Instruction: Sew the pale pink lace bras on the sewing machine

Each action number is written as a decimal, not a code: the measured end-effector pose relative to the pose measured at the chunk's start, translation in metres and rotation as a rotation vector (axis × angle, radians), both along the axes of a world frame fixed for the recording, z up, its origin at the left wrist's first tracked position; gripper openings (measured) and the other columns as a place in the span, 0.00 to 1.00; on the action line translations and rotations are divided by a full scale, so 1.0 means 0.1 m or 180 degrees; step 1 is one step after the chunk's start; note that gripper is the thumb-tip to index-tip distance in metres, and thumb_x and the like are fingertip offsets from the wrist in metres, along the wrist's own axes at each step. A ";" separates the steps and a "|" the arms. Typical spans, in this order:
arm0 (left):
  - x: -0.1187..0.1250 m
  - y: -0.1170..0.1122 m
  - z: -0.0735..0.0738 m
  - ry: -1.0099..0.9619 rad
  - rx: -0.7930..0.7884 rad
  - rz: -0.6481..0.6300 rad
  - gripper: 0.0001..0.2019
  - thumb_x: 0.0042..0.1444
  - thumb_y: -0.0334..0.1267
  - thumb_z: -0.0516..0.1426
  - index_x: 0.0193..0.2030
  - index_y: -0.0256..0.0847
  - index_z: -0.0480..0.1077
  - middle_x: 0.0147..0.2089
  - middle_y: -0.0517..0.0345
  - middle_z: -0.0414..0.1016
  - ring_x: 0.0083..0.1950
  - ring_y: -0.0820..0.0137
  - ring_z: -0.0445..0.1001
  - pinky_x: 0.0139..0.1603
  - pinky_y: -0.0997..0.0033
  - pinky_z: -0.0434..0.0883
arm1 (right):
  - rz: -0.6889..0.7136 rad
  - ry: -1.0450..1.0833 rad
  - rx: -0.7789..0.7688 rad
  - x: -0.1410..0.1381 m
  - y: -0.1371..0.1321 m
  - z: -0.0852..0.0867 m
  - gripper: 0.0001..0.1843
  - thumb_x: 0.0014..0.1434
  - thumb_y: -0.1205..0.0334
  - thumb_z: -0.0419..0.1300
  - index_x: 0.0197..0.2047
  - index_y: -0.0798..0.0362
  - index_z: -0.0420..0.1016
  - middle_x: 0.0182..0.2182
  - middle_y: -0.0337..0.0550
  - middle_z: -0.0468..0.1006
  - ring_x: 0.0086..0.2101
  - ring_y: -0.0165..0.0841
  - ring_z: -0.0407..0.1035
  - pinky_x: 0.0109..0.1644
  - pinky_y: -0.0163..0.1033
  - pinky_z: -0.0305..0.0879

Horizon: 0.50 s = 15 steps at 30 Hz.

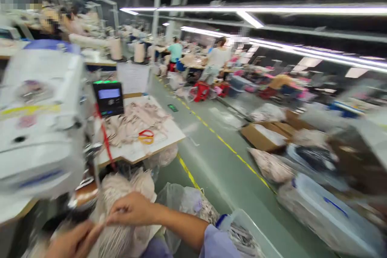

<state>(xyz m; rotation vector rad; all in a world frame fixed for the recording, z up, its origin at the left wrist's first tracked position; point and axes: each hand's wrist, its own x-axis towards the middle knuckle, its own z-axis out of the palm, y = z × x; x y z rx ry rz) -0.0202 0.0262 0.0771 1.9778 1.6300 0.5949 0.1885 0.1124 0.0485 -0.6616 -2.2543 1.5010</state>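
Note:
My right hand (133, 209) is closed in a pinch in front of a pile of pale beige fabric with loose threads (113, 238). Close beside its fingertips, my left hand (75, 240) is also pinched, smeared by motion at the lower left. Something thin and pale may run between the two sets of fingers, too small and blurred to name. To the left stands a white sewing machine (45, 129). Beyond my hands, more beige fabric pieces (133, 123) lie on a white table (169, 134), with orange-handled thread snips (146, 137) on top.
A black control box (109, 97) with a lit screen stands at the machine. Bagged goods (187, 199) and a clear tub (254, 229) sit on the floor beside me. Across the yellow-lined aisle (217, 139) are cardboard boxes (256, 139) and a plastic bin (329, 213). People (218, 58) work farther back.

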 end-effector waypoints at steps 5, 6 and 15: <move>-0.23 -0.03 0.37 -0.0571 -0.0548 0.0901 0.18 0.60 0.53 0.55 0.30 0.38 0.70 0.27 0.60 0.72 0.30 0.70 0.67 0.31 0.73 0.61 | -0.0771 0.0134 -0.0074 -0.17 0.02 0.19 0.18 0.64 0.49 0.59 0.32 0.56 0.77 0.26 0.39 0.74 0.28 0.29 0.65 0.35 0.33 0.56; -0.28 0.02 0.39 -0.0708 -0.0516 0.1026 0.17 0.60 0.51 0.56 0.33 0.38 0.71 0.30 0.59 0.73 0.32 0.70 0.68 0.33 0.74 0.61 | -0.0773 0.0024 -0.0135 -0.22 0.08 0.19 0.20 0.63 0.47 0.58 0.31 0.56 0.75 0.25 0.38 0.72 0.28 0.29 0.64 0.34 0.33 0.55; -0.39 0.22 0.30 -0.0911 -0.0211 0.1547 0.13 0.58 0.46 0.57 0.32 0.36 0.69 0.24 0.63 0.64 0.26 0.74 0.58 0.29 0.72 0.54 | -0.0553 -0.0255 -0.0566 -0.45 0.41 0.16 0.27 0.60 0.38 0.58 0.25 0.55 0.68 0.23 0.38 0.64 0.27 0.29 0.58 0.31 0.34 0.53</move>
